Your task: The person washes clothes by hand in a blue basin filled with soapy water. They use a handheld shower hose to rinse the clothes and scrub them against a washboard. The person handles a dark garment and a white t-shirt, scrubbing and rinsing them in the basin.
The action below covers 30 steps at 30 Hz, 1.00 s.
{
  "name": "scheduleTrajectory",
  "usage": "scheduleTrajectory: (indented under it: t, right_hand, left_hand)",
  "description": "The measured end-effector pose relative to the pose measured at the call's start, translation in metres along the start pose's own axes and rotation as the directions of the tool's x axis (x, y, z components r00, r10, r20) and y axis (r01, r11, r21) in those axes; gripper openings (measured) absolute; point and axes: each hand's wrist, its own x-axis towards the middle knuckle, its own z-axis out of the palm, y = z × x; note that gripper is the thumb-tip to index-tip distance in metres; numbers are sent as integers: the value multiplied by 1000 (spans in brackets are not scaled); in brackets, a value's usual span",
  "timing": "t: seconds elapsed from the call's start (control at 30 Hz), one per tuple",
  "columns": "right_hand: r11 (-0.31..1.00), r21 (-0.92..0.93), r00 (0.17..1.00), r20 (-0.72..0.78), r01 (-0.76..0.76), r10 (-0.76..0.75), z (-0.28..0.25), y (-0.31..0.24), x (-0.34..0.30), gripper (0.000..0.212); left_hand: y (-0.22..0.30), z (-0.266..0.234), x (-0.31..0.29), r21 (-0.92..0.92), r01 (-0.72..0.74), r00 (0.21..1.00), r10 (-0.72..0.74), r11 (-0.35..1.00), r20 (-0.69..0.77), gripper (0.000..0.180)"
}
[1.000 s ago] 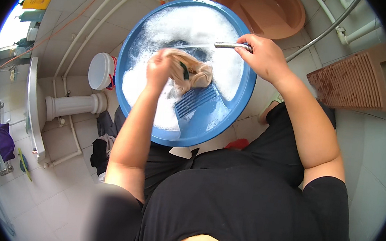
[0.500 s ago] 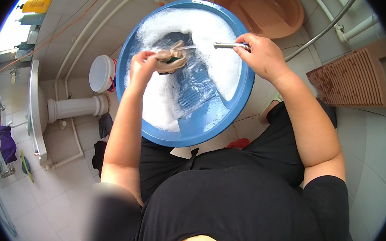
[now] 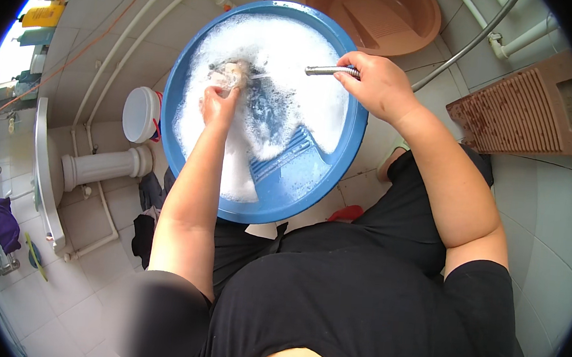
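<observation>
The fingers of my left hand (image 3: 219, 107) are clamped on a foamy cloth (image 3: 230, 74), toward the far-left edge of the blue basin (image 3: 356, 140). My right hand (image 3: 381, 85) grips a metal hose end (image 3: 323, 70) at its right edge. A tipped wrist could send water over the rim; slick suds (image 3: 271, 34) could loosen my hold. Suds cover most of the basin's water (image 3: 271, 109); beyond, a brown basin (image 3: 422, 24) has moulded ridges.

a black short-sleeved top (image 3: 336, 305) is worn together with black trousers (image 3: 409, 206).
</observation>
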Motion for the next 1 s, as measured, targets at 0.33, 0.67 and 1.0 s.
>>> scheduleTrajectory:
  t: [0.33,0.67,1.0]
  right_hand:
    - [1000,11,1000,13,0,-1,1,-2,1,25]
    - [998,35,999,28,-45,44,0,-14,-3,24]
    - [998,63,999,35,-21,19,-3,-21,-14,26]
  left_hand:
    - [22,6,-43,-212,-165,984,176,963,32,40]
    - [21,2,-90,-178,-238,969,245,955,17,57]
    - [26,-23,-124,-127,-425,849,444,896,286,85]
